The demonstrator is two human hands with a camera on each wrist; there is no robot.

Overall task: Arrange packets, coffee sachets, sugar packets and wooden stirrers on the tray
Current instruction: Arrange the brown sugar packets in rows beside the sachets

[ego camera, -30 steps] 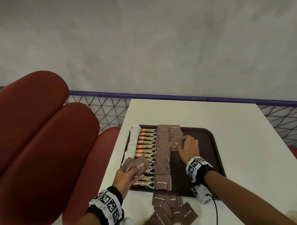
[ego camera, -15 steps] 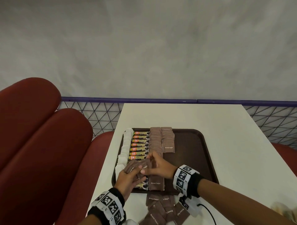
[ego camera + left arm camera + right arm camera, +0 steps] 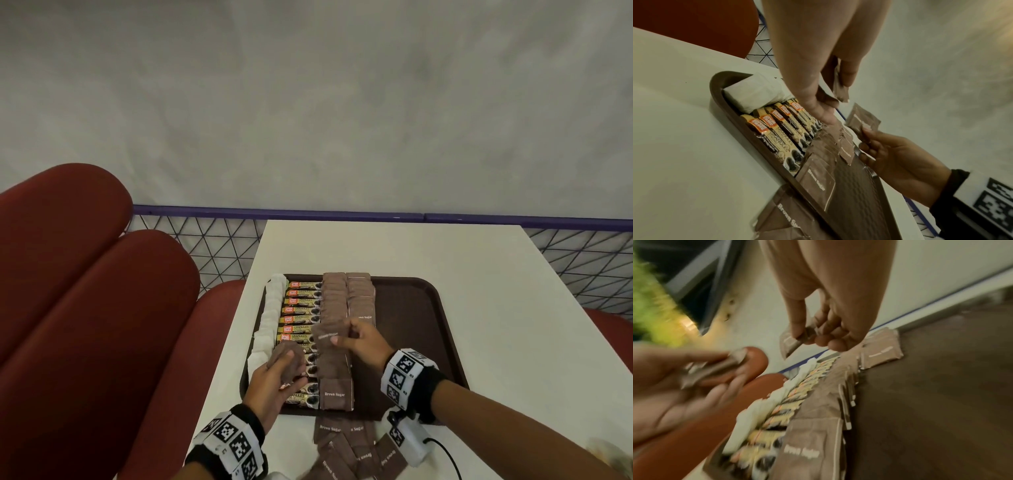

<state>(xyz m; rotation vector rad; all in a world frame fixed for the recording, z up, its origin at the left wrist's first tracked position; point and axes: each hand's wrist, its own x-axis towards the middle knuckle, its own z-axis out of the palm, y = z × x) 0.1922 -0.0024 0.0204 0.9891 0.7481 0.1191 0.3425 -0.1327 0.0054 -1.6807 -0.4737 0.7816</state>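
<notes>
A dark brown tray [image 3: 428, 325] lies on the white table [image 3: 496, 291]. On it, from left to right, run white packets [image 3: 270, 315], coffee sachets [image 3: 301, 310] and two columns of brown sugar packets [image 3: 334, 301]. My left hand [image 3: 270, 380] holds a small bunch of brown sugar packets [image 3: 289, 359] above the tray's near left part. My right hand [image 3: 359, 342] pinches one brown sugar packet [image 3: 327, 337] over the middle column, just right of the left hand. The pinched packet [image 3: 862, 121] also shows in the left wrist view, and again in the right wrist view [image 3: 791, 344].
Loose brown sugar packets [image 3: 356, 448] lie on the table in front of the tray. Red padded seats [image 3: 85, 291] stand to the left. A wire mesh railing [image 3: 212, 246] runs behind the table. The tray's right half [image 3: 411, 308] is bare.
My right hand came back from the second sugar column to the left hand, took one packet from the bunch, and now lifts it away to the right.
</notes>
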